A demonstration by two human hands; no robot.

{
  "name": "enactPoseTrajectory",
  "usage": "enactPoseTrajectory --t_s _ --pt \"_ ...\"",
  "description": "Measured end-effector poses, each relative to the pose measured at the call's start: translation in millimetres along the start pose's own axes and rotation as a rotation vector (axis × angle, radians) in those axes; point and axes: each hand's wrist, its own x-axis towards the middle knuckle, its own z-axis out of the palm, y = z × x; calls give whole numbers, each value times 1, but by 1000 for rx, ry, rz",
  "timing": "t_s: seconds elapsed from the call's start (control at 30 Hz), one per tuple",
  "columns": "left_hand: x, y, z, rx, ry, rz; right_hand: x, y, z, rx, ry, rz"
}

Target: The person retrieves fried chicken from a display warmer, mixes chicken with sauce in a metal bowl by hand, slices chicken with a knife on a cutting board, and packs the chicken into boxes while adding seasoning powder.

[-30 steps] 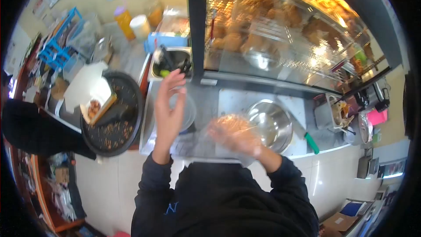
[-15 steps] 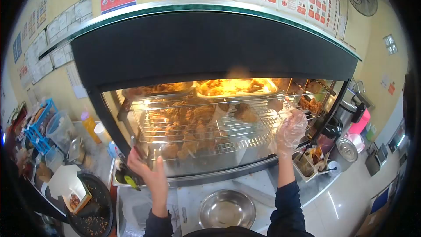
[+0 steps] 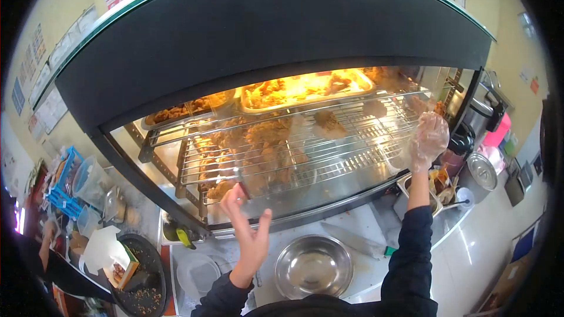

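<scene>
Counter (image 3: 446,226): food cabinet (image 3: 282,23) at back, white board (image 3: 364,217) in front. Metal bowl (image 3: 314,267) and green-handled knife (image 3: 355,240) on board. Round plastic lid (image 3: 198,273) left of bowl, on the counter.

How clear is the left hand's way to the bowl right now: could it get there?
Probably yes: the bowl sits uncovered close beside the left hand, whose fingers are spread, and nothing visible stands between them.

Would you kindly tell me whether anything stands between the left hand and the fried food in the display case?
Yes, apparently: a clear front panel, with a dark red handle close by, seems to stand between the left hand and the fried food behind it.
</scene>
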Motion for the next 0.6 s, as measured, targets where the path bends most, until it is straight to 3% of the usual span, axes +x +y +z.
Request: enactPoseTrajectory --t_s 0.07,0.2,0.23,0.3,0.33,0.4,0.47,0.53,0.6 --pt "1 9 12 -21 -100 5 8 17 0 -186 33 -119" --pt "5 17 47 -91 -224 85 15 57 9 -222 -78 -57" --pt "4 20 57 -105 -229 127 12 76 20 -362 -91 -24" --pt "5 24 74 -151 -284 164 15 111 22 -340 -105 -141" --pt "5 25 82 -173 -309 185 25 102 12 -328 -108 -198" --pt "5 26 98 -229 -355 202 44 65 -34 -139 -279 115" --pt "4 32 117 -270 -363 208 66 17 -79 -99 -163 97" --pt "4 38 132 -314 -372 207 74 -48 -118 63 -161 -43" --pt "2 38 148 -359 -394 193 70 -99 -141 329 -280 -326"
